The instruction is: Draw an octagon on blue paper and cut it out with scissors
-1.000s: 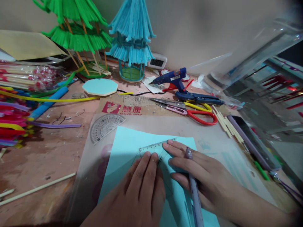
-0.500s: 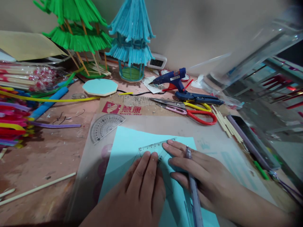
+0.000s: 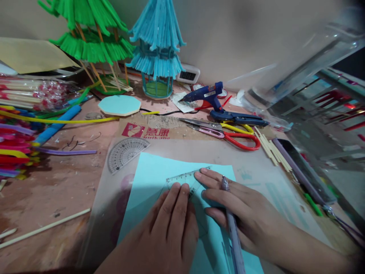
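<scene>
A sheet of light blue paper [image 3: 154, 163] lies on a translucent plastic folder, with faint drawn lines on it. On the paper rests a clear set square [image 3: 178, 178], its scale edge slanting slightly up to the right. My left hand [image 3: 173, 224] presses flat on the set square, fingers stretched out. A pale purple pen [image 3: 234, 236] is held between the fingers of my right hand [image 3: 242, 201], tip end pointing down toward me. The right fingertips touch the set square's right end and the paper. Much of the set square is hidden under both hands.
A protractor [image 3: 125, 152] lies at the folder's upper left. Behind are scissors [image 3: 242, 140], a blue glue gun [image 3: 209, 93], an octagonal blue-topped piece [image 3: 119, 104], and green [image 3: 94, 47] and blue [image 3: 156, 57] pagoda models. A phone [image 3: 303, 171] and sticks [image 3: 272, 148] are right.
The whole view has shifted very slightly. Both hands, the set square and the pen keep practically the same position on the paper.
</scene>
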`<state>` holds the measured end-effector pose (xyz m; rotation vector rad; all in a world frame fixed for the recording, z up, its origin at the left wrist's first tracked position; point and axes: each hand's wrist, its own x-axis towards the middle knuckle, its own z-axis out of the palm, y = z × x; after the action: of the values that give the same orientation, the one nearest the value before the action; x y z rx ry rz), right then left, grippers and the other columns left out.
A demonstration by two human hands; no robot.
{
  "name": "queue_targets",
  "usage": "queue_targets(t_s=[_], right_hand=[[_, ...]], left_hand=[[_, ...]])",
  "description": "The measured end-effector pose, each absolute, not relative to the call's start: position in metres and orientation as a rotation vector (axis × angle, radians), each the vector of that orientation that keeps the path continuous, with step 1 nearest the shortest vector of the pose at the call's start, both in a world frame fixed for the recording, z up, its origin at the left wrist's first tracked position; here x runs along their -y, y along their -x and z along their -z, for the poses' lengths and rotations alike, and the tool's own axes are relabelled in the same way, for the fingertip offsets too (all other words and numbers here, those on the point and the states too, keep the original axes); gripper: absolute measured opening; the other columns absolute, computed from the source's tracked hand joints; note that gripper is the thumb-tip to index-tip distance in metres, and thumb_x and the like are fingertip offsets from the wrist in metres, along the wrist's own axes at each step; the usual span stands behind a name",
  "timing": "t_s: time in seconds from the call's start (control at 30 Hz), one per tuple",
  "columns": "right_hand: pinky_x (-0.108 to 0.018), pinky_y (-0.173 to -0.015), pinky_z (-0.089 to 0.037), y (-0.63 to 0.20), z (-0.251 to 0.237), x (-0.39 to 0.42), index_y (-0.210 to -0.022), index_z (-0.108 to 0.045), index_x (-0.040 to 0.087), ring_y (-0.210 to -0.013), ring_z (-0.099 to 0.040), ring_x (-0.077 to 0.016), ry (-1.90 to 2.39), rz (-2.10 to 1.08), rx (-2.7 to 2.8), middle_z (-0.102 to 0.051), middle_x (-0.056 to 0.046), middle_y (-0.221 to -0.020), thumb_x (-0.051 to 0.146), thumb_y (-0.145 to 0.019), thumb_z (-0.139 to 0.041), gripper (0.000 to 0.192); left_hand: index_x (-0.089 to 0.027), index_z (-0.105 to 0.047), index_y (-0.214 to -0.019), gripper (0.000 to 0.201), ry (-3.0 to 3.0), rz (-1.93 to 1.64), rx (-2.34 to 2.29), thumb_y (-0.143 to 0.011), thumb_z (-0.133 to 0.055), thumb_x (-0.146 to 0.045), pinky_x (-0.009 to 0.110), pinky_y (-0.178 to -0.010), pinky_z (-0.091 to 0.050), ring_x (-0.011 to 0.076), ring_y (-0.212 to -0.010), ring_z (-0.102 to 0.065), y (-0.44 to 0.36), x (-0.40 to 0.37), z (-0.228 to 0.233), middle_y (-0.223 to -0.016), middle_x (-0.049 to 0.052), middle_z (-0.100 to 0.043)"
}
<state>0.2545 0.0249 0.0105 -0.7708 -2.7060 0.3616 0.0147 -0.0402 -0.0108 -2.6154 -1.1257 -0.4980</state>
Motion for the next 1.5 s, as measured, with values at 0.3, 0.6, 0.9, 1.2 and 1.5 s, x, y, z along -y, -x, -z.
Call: queue_targets(t_s=[0.3, 0.6, 0.9, 1.2, 1.5], right_hand=[[-0.040, -0.116, -0.046, -0.255, -0.011, -0.024, -0.116, -0.058, 0.013, -0.139, -0.051, -0.0259, 0.754, -0.353, 2.701, -0.060, -0.019, -0.142, 0.019, -0.096, -0.059, 0.022], [-0.039, -0.117, -0.045, -0.255, -0.010, -0.025, -0.116, -0.058, 0.013, -0.140, -0.050, -0.0243, 0.766, -0.358, 2.709, -0.060, -0.018, -0.142, 0.018, -0.096, -0.059, 0.021], [-0.037, -0.115, -0.046, -0.253, -0.011, -0.025, -0.114, -0.057, 0.016, -0.139, -0.050, -0.0233, 0.783, -0.351, 2.710, -0.060, -0.016, -0.142, 0.019, -0.096, -0.059, 0.018], [-0.040, -0.106, -0.053, -0.256, -0.042, -0.024, -0.131, -0.055, 0.018, -0.129, -0.061, -0.0291, 0.838, -0.392, 2.650, -0.063, -0.018, -0.139, 0.045, -0.103, -0.046, 0.039], [-0.019, -0.052, -0.046, -0.184, -0.060, -0.071, -0.087, -0.057, 0.019, -0.061, -0.061, -0.0108, 0.948, -1.192, 2.320, -0.066, 0.001, -0.075, 0.012, -0.088, -0.057, 0.007]], left_hand=[[-0.007, -0.059, -0.122, 0.033, 2.612, 0.506, 1.110, -0.099, -0.037, -0.017, 0.049, -0.123, -0.007, 0.0285, -0.123, -0.062, -0.015, 0.039, 0.012, -0.132, 0.019, -0.065], [-0.007, -0.058, -0.119, 0.031, 2.601, 0.519, 1.064, -0.097, -0.038, -0.018, 0.043, -0.112, -0.031, 0.0299, -0.122, -0.063, -0.016, 0.035, 0.012, -0.129, 0.018, -0.067], [-0.009, -0.055, -0.115, 0.027, 2.607, 0.506, 1.064, -0.096, -0.040, -0.023, 0.041, -0.104, -0.038, 0.0307, -0.120, -0.065, -0.015, 0.030, 0.005, -0.130, 0.021, -0.066], [-0.008, -0.057, -0.111, 0.030, 2.701, 0.515, 1.100, -0.092, -0.047, -0.029, 0.041, -0.098, -0.050, 0.0352, -0.119, -0.065, -0.019, 0.028, 0.004, -0.125, 0.026, -0.067], [-0.010, -0.056, -0.117, 0.031, 2.691, 0.474, 1.157, -0.093, -0.048, -0.027, 0.038, -0.095, -0.051, 0.0314, -0.111, -0.069, -0.016, 0.032, 0.000, -0.121, 0.021, -0.070]])
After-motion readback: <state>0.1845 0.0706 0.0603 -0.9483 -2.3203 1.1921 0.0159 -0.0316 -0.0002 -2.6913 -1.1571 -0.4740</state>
